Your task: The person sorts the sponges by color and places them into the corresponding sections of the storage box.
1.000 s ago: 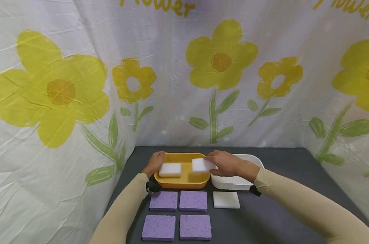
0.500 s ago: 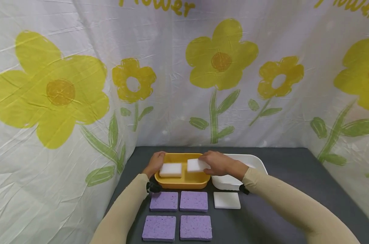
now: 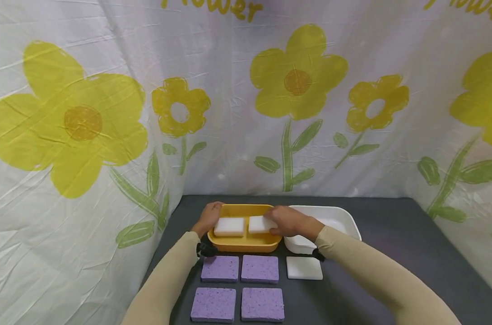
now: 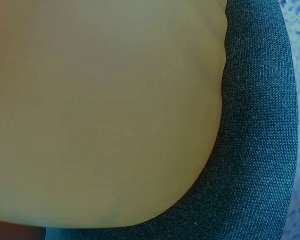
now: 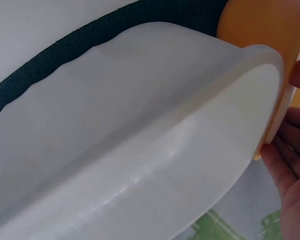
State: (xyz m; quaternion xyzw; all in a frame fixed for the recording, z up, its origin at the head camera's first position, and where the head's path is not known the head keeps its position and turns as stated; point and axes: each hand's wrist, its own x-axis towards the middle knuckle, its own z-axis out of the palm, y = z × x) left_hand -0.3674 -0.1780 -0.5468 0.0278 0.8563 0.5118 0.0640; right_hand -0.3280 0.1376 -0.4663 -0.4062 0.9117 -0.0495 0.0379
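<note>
A yellow plastic tray [image 3: 244, 247] stands at the back of the table, one white sponge [image 3: 229, 226] lying in its left half. My left hand [image 3: 207, 217] grips the tray's left end at the rim; in the left wrist view the tray's outer wall [image 4: 105, 120] fills most of the picture. With my right hand [image 3: 288, 220] I pinch a second white sponge [image 3: 260, 224] by its right side, low inside the tray's right half. In the right wrist view the fingers [image 5: 297, 137] show at the right edge, beside the trays' rims, and the sponge is mostly hidden.
A white tray [image 3: 347, 221] stands against the yellow one's right side, under my right forearm. In front lie several purple sponges, such as this one [image 3: 260, 268], in two rows, and a white sponge [image 3: 304, 268] to their right. A flowered curtain [image 3: 229, 153] hangs behind the dark table [image 3: 376, 271].
My right hand has carried the white sponge left and down into the tray's right half, near the other one. My left hand has stayed at the yellow tray's left end.
</note>
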